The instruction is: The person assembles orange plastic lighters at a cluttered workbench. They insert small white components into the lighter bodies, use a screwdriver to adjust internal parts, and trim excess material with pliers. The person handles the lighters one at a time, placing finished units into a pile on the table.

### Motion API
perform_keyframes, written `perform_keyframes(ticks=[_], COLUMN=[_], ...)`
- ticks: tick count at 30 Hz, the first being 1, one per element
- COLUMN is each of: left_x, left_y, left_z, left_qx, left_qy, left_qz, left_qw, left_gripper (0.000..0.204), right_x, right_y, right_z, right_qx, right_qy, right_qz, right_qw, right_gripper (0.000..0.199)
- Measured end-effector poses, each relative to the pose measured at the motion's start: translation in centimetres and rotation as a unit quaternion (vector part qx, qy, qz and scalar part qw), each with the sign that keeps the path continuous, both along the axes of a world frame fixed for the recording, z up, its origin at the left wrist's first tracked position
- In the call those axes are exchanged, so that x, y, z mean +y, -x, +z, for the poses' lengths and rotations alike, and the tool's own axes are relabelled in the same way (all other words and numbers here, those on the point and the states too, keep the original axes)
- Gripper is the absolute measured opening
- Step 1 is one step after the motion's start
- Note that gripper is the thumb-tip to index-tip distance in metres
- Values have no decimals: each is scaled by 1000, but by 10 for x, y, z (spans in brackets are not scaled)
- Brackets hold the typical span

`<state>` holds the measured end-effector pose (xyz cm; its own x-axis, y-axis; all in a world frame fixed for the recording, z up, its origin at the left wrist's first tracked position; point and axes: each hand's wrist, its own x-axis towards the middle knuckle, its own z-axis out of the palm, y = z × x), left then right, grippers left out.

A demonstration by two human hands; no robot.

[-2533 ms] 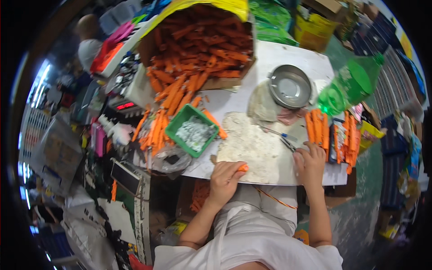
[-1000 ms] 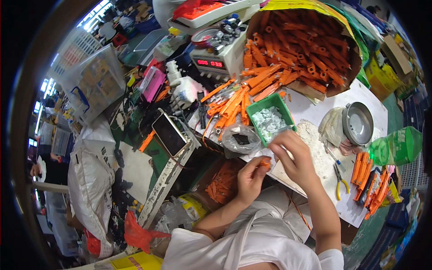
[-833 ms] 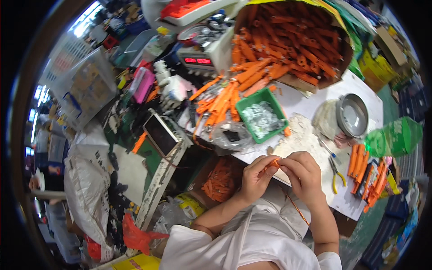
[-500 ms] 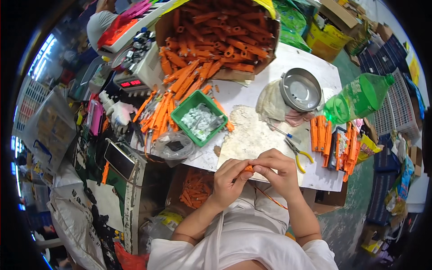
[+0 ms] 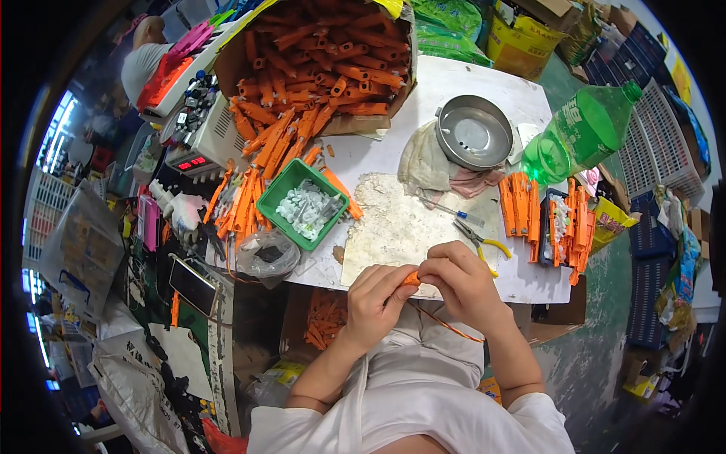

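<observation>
Two hands meet at the table's near edge. L hand (image 5: 370, 306) has thumb & index clamped on a small orange bit (image 5: 411, 280), most of it hidden by the grip. R hand (image 5: 465, 284) has its fingertips bunched up close at the bit's R end; can't tell if they're pinching it or just touching. So the bit sits btwn the two sets of fingertips, over the near edge of the mat (image 5: 386, 227).

Just below the fingers, a thin cord (image 5: 446, 324) crosses the lap; can't tell if it joins the bit. Ahead & a little R of the fingers: pliers (image 5: 478, 240), yellow grips, handles spread, w/ a thin blue-ended tool (image 5: 469, 219) just beyond. Further ahead: rag (image 5: 423, 159) & metal bowl (image 5: 475, 132), a few tiny bits in it. Well R of the fingers: orange parts (image 5: 520, 204) in bunches, green bottle (image 5: 586, 129) tilted behind them.

Ahead-L of the fingers: green tray (image 5: 278, 184) w/ white pcs (image 5: 306, 208), clear bag (image 5: 265, 253) touching or just beside it, can't tell. Far ahead-L: carton (image 5: 382, 123) on its side, orange parts spilling out toward the tray.
</observation>
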<state>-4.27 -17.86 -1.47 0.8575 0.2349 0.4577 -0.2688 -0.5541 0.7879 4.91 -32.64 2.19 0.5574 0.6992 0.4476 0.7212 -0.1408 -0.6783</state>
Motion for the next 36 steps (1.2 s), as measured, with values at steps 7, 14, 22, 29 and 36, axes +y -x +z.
perform_keyframes(ticks=[7, 14, 22, 29, 36], left_x=[3, 4, 8, 7, -1], left_y=[4, 3, 3, 7, 6], left_z=[-5, -5, -21, -33, -32], left_qx=[32, 51, 55, 66, 58], left_qy=[89, 103, 175, 233, 250], left_qz=[-34, -48, -81, -82, -108], left_qw=[995, 992, 980, 967, 960], left_gripper=[24, 25, 28, 26, 29], right_x=[-6, -6, -32, -67, -25], right_y=[1, 6, -7, -25, -31], right_z=[2, 0, -13, -64, -99], right_qx=[25, 2, 56, -57, -82], right_qy=[1, 2, -50, 145, 120], right_qz=[17, -18, -216, -249, -181], right_qw=[1000, 1000, 973, 956, 973], right_gripper=[34, 39, 17, 16, 15])
